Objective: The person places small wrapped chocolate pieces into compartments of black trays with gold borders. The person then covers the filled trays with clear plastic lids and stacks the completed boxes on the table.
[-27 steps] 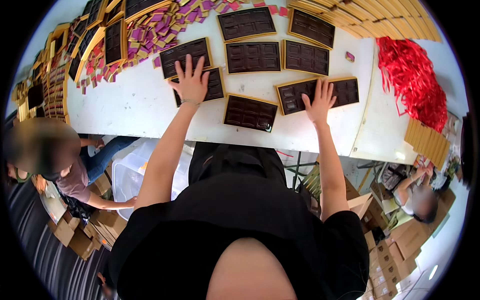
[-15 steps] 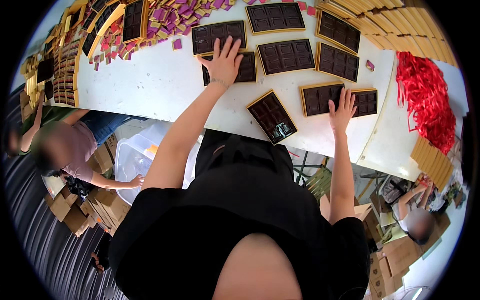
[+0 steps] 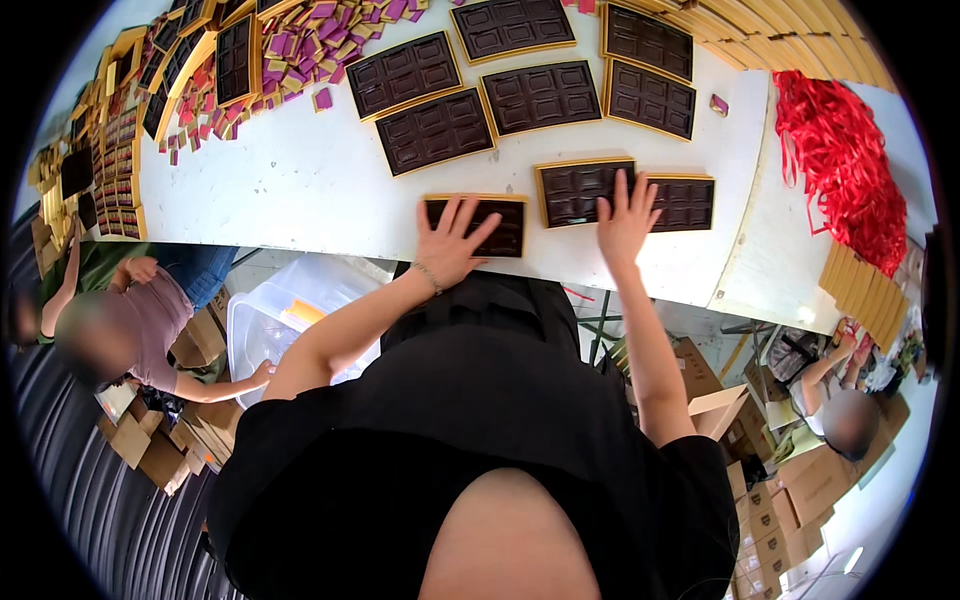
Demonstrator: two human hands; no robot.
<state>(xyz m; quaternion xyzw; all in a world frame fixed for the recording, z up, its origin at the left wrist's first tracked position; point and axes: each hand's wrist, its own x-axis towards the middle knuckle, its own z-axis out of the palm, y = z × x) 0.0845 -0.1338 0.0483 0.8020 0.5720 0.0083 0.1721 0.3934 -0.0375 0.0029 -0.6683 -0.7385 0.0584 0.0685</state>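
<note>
My left hand (image 3: 448, 245) lies spread on a shallow gold-edged box (image 3: 510, 228) with a dark brown compartmented insert, close to the table's front edge. My fingers cover part of that box. To its right, my right hand (image 3: 625, 228) rests with fingers apart across two more such boxes, a left one (image 3: 583, 192) and a right one (image 3: 684, 203), where they meet. Neither hand is closed around anything. Farther back are several similar boxes, among them a lower left one (image 3: 435, 131), an upper left one (image 3: 404, 74) and a middle one (image 3: 540, 97). Their compartments show no contents.
The white table (image 3: 300, 195) holds a heap of small purple, pink and gold wrapped pieces (image 3: 300, 50) and stacked boxes at far left. Gold box parts (image 3: 800, 40) and red ribbon (image 3: 840, 150) lie right. A clear plastic bin (image 3: 285, 300) stands below. People work on both sides.
My left hand has come from the far left boxes to the near box, which was tilted and now lies straighter. The two far left boxes, overlapping before, now lie angled side by side.
</note>
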